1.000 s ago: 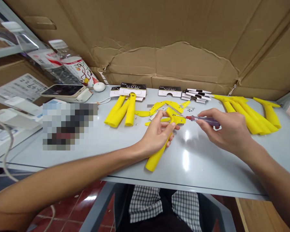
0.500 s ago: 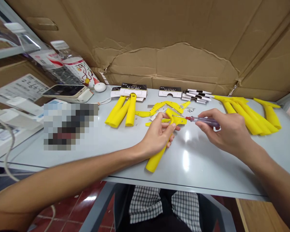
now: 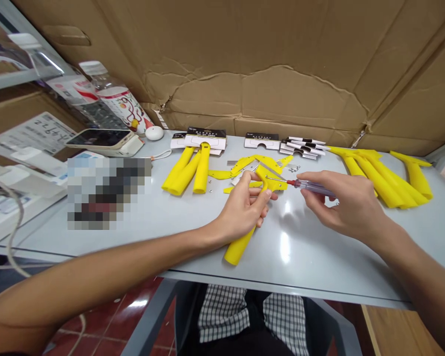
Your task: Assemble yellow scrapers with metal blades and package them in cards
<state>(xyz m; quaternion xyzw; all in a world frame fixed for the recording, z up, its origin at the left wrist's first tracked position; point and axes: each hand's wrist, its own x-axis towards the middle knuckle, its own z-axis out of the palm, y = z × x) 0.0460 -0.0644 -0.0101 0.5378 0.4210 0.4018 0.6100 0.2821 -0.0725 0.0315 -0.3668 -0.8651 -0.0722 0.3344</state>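
My left hand (image 3: 242, 206) is closed around the handle of a yellow plastic scraper (image 3: 239, 248), which lies slanted near the table's front edge. A thin grey blade edge shows along its flat head. My right hand (image 3: 350, 200) grips a screwdriver (image 3: 315, 187) with a clear purplish handle and red collar. Its shaft points left, and the tip meets the scraper's head near a screw spot. Just behind lie loose yellow scraper parts (image 3: 222, 174) and several small screws (image 3: 293, 169).
Yellow handles (image 3: 200, 170) with black-and-white cards stand left of the hands. More yellow scrapers (image 3: 387, 178) lie at right, near a stack of cards (image 3: 303, 147). A phone (image 3: 100, 139), bottles (image 3: 120, 101) and a blurred-out item are at left. Cardboard (image 3: 259, 59) walls the back.
My right hand's fingers have shifted on the screwdriver handle. The scraper's head has tilted slightly, so its grey blade edge shows more. My left hand keeps its hold.
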